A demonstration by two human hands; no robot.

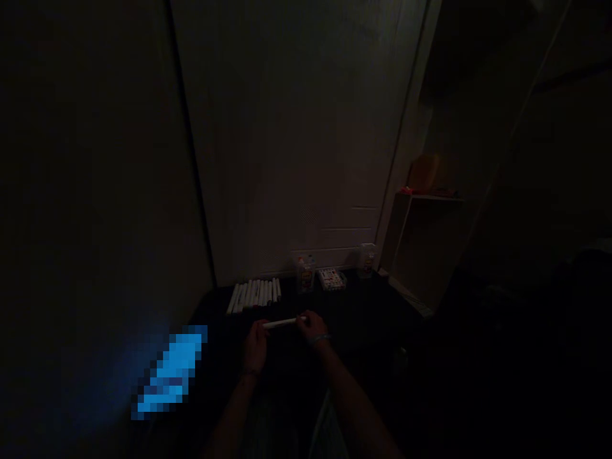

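The left hand [255, 345] pinches 1 end of a white marker [281, 323] in its fingertips, and the right hand [313, 327] grips the other end, so neither hand is nearer. The marker spans the gap between them above the dark table [377, 312], its long axis running left to right, the right end tilted slightly farther away. A band [322, 337] circles the right wrist. Beyond the left hand, ahead and a little left, lies a row of white markers [253, 295] side by side, long axes pointing mostly away. Past the right hand stand a clear bottle [306, 278], a patterned pack [331, 279] and, farther right, a clear container [366, 261]. The bottle and container carry labels, but in this dimness no brand or writing can be read.
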